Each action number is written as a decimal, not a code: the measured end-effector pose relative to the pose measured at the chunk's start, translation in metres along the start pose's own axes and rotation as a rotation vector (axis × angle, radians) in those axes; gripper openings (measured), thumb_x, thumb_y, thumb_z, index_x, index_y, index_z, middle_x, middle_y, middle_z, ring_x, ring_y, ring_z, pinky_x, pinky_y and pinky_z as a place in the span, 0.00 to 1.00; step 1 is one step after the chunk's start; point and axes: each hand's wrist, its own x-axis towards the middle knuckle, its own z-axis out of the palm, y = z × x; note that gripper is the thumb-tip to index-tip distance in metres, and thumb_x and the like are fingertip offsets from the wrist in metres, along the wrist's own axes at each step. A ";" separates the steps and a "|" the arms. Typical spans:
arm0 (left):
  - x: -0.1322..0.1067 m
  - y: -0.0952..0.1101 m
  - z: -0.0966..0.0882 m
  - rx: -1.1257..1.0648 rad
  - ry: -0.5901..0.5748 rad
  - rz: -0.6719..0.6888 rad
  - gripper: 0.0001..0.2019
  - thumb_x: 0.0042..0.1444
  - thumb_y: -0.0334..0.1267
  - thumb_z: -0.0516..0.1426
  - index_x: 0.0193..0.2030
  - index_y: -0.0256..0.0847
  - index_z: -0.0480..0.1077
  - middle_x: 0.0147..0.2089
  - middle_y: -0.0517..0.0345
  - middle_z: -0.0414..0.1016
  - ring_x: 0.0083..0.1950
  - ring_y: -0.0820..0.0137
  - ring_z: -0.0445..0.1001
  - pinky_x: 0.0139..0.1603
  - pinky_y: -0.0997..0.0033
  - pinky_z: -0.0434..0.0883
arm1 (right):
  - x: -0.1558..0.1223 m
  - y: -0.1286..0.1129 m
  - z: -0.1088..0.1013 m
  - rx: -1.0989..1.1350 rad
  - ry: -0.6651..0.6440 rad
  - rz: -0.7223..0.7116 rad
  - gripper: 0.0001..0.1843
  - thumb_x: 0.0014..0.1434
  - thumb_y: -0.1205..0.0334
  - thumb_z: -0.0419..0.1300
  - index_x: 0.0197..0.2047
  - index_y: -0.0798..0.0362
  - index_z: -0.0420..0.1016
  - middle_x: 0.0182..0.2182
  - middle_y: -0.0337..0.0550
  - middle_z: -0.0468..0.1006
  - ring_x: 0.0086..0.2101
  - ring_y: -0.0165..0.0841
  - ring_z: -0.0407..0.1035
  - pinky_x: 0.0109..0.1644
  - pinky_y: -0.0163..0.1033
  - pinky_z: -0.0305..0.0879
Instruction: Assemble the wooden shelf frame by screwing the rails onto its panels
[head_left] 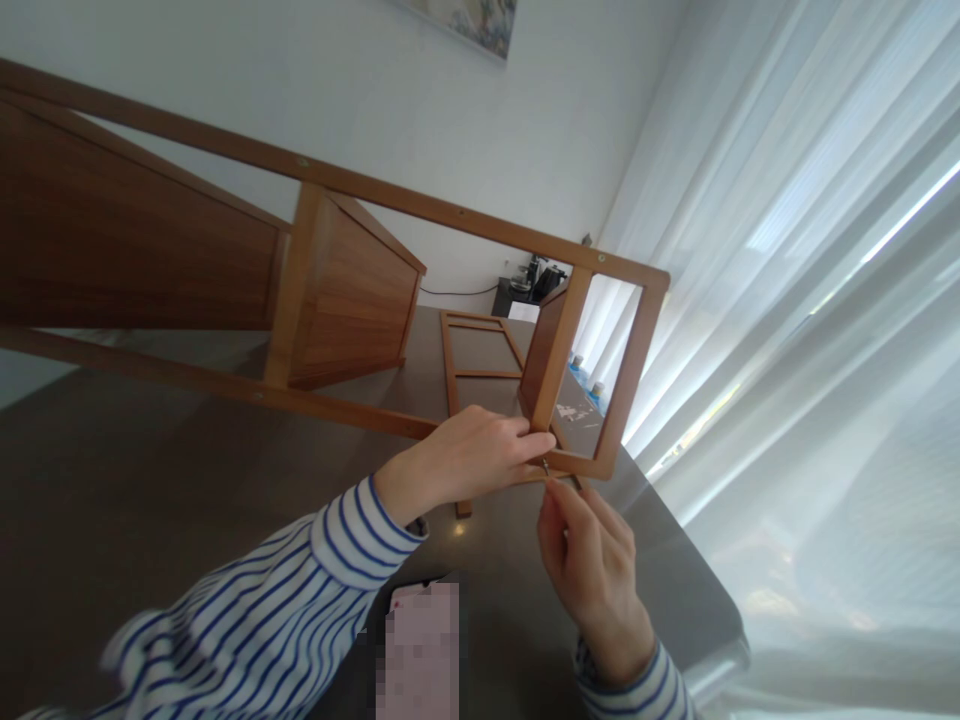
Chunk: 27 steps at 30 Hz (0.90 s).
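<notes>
A long wooden frame (463, 215) with crosspieces stands tilted across the view. My left hand (476, 455) is closed around its lower rail near the right-hand end, its fingers by the foot of a crosspiece (568, 345). Just below that joint, my right hand (592, 560) pinches a small metal screw (546, 466) at the underside of the rail. The fingertips hide most of the screw. Behind the frame stand wooden panels (360, 295), and a second, flatter wooden frame (448, 365) lies on the table.
The dark grey table (300, 480) ends at a rounded corner on the right, beside white curtains (810, 300). A pink pixelated item (424, 650) lies near me. Blue-based bottles (597, 392) and small light pieces (577, 412) are farther back. A picture (472, 20) hangs on the wall.
</notes>
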 end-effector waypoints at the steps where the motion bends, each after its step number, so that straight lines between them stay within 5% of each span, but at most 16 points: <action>1: 0.000 0.000 0.000 -0.003 0.000 -0.001 0.12 0.65 0.45 0.49 0.51 0.45 0.64 0.38 0.58 0.75 0.33 0.68 0.76 0.26 0.75 0.62 | 0.002 0.000 -0.001 -0.009 -0.010 0.016 0.14 0.59 0.73 0.58 0.49 0.59 0.67 0.26 0.44 0.73 0.25 0.32 0.66 0.30 0.38 0.67; 8: 0.000 0.001 -0.003 -0.006 -0.004 -0.002 0.12 0.64 0.45 0.50 0.49 0.44 0.65 0.36 0.58 0.74 0.33 0.69 0.75 0.25 0.75 0.61 | 0.002 -0.003 -0.004 0.118 -0.060 0.196 0.14 0.60 0.72 0.56 0.50 0.56 0.67 0.28 0.44 0.74 0.27 0.32 0.67 0.30 0.38 0.68; 15: 0.000 0.001 -0.002 0.018 0.004 0.004 0.12 0.64 0.44 0.51 0.50 0.45 0.65 0.39 0.58 0.75 0.34 0.68 0.76 0.26 0.75 0.62 | -0.002 -0.019 -0.007 0.646 -0.029 0.801 0.09 0.65 0.65 0.50 0.42 0.50 0.70 0.31 0.39 0.78 0.27 0.28 0.71 0.28 0.32 0.68; 18: -0.001 0.000 0.000 0.018 0.019 0.012 0.12 0.64 0.44 0.51 0.51 0.44 0.65 0.37 0.58 0.75 0.34 0.68 0.76 0.26 0.75 0.62 | -0.003 -0.017 -0.012 0.845 -0.042 0.919 0.10 0.66 0.63 0.49 0.41 0.50 0.71 0.32 0.41 0.79 0.27 0.28 0.70 0.27 0.32 0.68; 21: -0.001 0.000 0.001 0.021 0.038 0.021 0.12 0.64 0.44 0.50 0.51 0.44 0.65 0.37 0.58 0.75 0.33 0.67 0.76 0.25 0.74 0.62 | -0.008 -0.011 -0.016 0.730 -0.077 0.783 0.11 0.66 0.67 0.49 0.44 0.50 0.71 0.36 0.42 0.78 0.30 0.28 0.70 0.32 0.34 0.70; 27: -0.001 -0.001 0.002 -0.007 0.050 0.023 0.12 0.63 0.43 0.51 0.50 0.43 0.66 0.36 0.58 0.74 0.32 0.69 0.75 0.26 0.75 0.63 | -0.014 0.007 -0.023 0.206 -0.164 0.091 0.24 0.60 0.77 0.53 0.58 0.55 0.66 0.42 0.51 0.76 0.41 0.36 0.70 0.45 0.43 0.70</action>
